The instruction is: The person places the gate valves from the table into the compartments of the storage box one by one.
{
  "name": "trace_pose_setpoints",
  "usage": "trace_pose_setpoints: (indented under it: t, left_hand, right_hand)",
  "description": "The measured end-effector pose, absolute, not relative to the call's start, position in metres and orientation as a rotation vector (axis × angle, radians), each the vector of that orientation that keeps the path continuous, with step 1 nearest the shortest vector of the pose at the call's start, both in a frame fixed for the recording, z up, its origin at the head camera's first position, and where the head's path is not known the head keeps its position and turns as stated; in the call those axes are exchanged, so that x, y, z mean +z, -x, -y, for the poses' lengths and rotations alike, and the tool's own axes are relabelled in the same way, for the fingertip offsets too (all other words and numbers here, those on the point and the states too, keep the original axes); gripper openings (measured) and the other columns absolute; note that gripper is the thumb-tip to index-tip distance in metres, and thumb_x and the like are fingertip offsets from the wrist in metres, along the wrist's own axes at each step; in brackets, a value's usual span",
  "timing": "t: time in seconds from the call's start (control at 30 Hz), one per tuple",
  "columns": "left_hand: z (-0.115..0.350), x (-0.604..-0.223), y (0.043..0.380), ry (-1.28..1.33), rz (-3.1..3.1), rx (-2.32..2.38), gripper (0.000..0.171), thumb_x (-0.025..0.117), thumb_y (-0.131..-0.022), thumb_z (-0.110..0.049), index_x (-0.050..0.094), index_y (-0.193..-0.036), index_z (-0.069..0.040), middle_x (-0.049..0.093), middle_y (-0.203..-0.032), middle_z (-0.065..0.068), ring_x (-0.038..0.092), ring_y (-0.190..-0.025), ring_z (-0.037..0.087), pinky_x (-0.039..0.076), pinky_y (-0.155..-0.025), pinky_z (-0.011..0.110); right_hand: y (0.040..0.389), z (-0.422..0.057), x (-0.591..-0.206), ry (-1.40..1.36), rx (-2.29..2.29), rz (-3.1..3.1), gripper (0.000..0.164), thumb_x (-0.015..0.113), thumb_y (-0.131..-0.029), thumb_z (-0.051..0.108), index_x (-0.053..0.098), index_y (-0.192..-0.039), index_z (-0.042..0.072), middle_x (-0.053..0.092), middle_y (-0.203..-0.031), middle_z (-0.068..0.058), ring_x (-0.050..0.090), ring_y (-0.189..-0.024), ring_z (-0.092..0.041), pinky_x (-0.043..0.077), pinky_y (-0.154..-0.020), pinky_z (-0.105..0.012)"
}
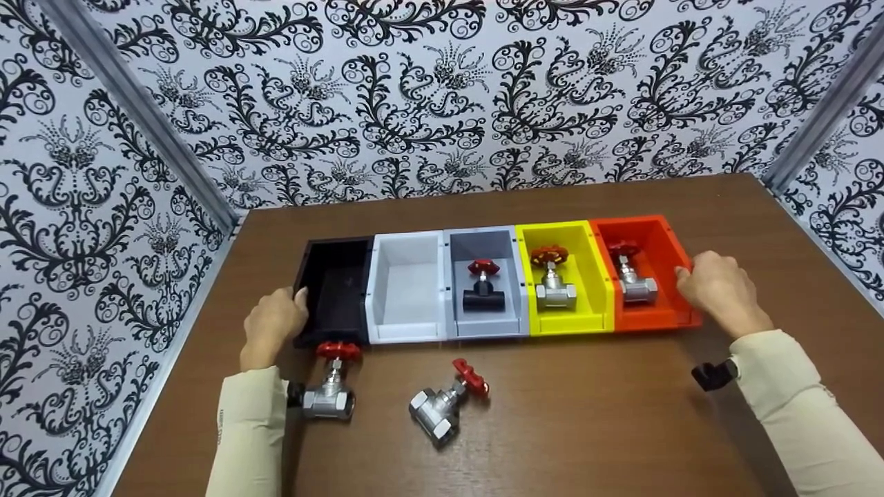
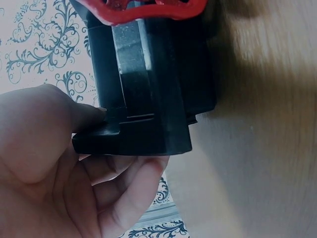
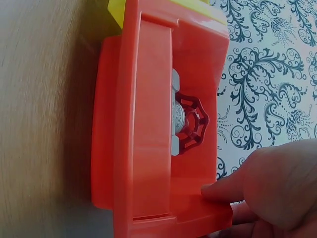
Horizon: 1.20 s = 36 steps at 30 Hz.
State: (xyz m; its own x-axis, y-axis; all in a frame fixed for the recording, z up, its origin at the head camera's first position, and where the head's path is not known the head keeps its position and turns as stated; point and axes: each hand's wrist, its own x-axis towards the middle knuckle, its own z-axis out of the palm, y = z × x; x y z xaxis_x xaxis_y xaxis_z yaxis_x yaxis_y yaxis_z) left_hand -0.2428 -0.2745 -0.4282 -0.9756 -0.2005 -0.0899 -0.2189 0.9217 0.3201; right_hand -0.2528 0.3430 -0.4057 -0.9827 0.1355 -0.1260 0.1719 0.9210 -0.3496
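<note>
A joined row of several coloured bins lies on the table. My left hand [image 1: 275, 321] pinches the outer wall of the black bin [image 2: 143, 134], thumb inside, fingers outside. At the other end my right hand [image 1: 722, 286] grips the side wall of the orange-red bin [image 3: 151, 114], its thumb over the rim. That bin holds a silver valve [image 1: 639, 289] with a red handwheel. Another silver valve [image 1: 556, 295] stands in the yellow bin [image 1: 585, 283], and a black-bodied valve [image 1: 483, 299] in the grey bin [image 1: 483, 243]. The white bin [image 1: 409, 290] and the black one show bare floors.
In front of the bins, a silver gate valve [image 1: 329, 402] lies near the left sleeve, its red handwheel close to the black bin. A second loose valve [image 1: 436, 412] lies tilted on the brown table [image 1: 552, 428]. Patterned walls [image 1: 442, 103] enclose the table's back and sides.
</note>
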Motion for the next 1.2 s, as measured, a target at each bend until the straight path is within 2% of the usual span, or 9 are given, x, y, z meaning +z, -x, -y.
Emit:
trace_pose_setpoints:
  t: [0.37,0.67,1.03,1.2]
  left_hand:
    - [0.2728,-0.4262,0.2392,0.326,-3.062,0.536,0.048,0.037,-0.105,-0.034,0.060,-0.119,0.006,0.059,-0.120,0.038,0.058,-0.107,0.057,0.045,-0.085,0.066]
    - [0.2733,-0.4269,0.2383,0.340,-3.033,0.518,0.051,0.034,-0.106,-0.035,0.057,-0.128,0.004,0.057,-0.125,0.037,0.057,-0.109,0.056,0.045,-0.087,0.066]
    - [0.2734,-0.4293,0.2389,0.355,-3.031,0.532,0.055,0.032,-0.106,-0.038,0.057,-0.126,0.006,0.057,-0.123,0.038,0.057,-0.108,0.056,0.046,-0.084,0.066]
    - [0.2756,-0.4324,0.2373,0.367,-3.057,0.578,0.059,0.036,-0.104,-0.042,0.059,-0.124,0.009,0.058,-0.120,0.039,0.059,-0.106,0.056,0.046,-0.082,0.066]
  right_hand:
    - [0.2529,-0.3441,-0.4035,-0.256,-0.535,-2.952,0.037,0.053,-0.098,0.025,0.058,-0.097,-0.011,0.055,-0.080,-0.024,0.055,-0.070,-0.038,0.043,-0.057,-0.039]
    - [0.2542,-0.3443,-0.4013,-0.281,-0.579,-2.919,0.035,0.055,-0.098,0.028,0.062,-0.094,-0.006,0.057,-0.078,-0.020,0.055,-0.070,-0.035,0.042,-0.058,-0.039]
    - [0.2573,-0.3405,-0.3977,-0.272,-0.526,-2.917,0.035,0.055,-0.098,0.022,0.058,-0.098,-0.012,0.055,-0.080,-0.025,0.056,-0.071,-0.039,0.045,-0.057,-0.038]
    - [0.2579,-0.3413,-0.4007,-0.253,-0.522,-2.953,0.037,0.055,-0.096,0.022,0.059,-0.100,-0.015,0.057,-0.086,-0.031,0.057,-0.074,-0.044,0.049,-0.062,-0.047]
